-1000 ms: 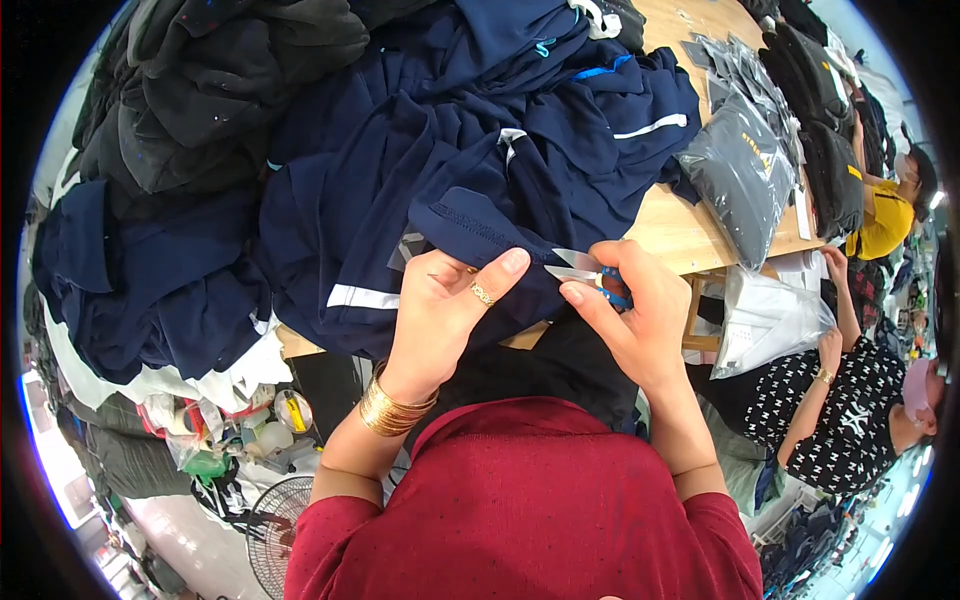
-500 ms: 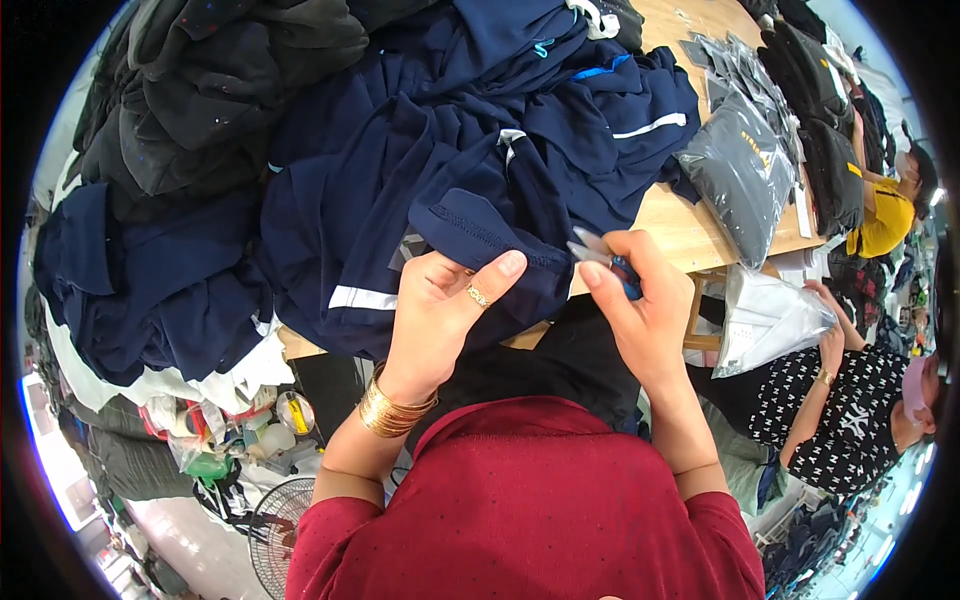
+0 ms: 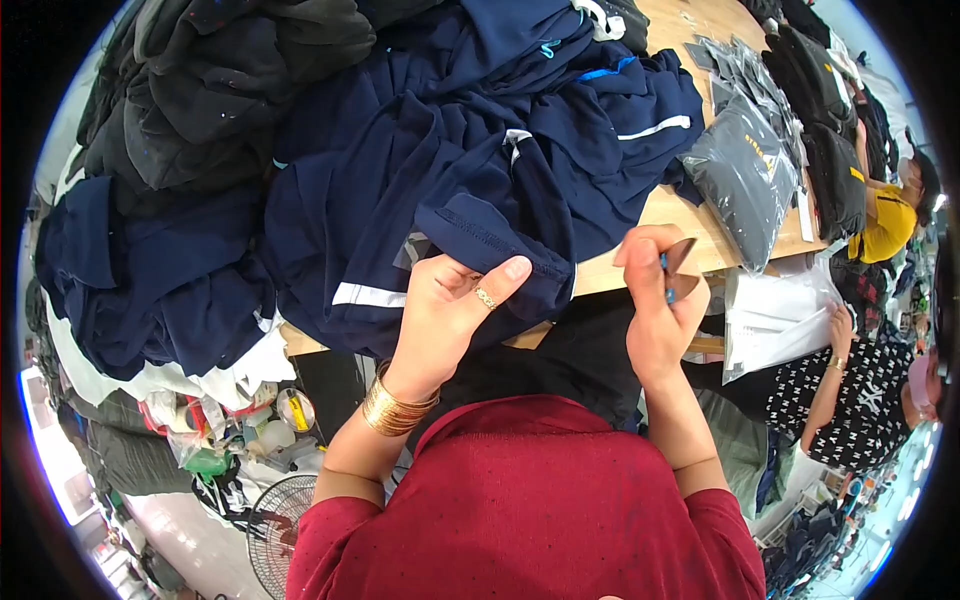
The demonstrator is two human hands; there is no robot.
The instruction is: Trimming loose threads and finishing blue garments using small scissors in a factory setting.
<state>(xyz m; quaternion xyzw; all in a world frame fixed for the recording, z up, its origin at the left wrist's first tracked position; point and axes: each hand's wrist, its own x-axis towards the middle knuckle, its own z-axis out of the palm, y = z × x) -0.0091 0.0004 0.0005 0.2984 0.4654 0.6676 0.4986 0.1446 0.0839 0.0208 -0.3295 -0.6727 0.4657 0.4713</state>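
Observation:
My left hand grips a fold of a navy blue garment at the near edge of a wooden table. The thumb lies over the garment's stitched hem. My right hand is raised beside it, closed around small blue-handled thread snips whose metal blades point up and away from the cloth. The snips are clear of the garment. A stack of gold bangles circles my left wrist.
A heap of navy garments with white stripes and dark grey ones covers the table. Bagged dark clothes lie at the right. Two seated people work at the far right. A fan and clutter sit on the floor at left.
My right hand has pulled the snips off the cloth and lifted them to the right. My left hand has shifted its grip on the navy fold.

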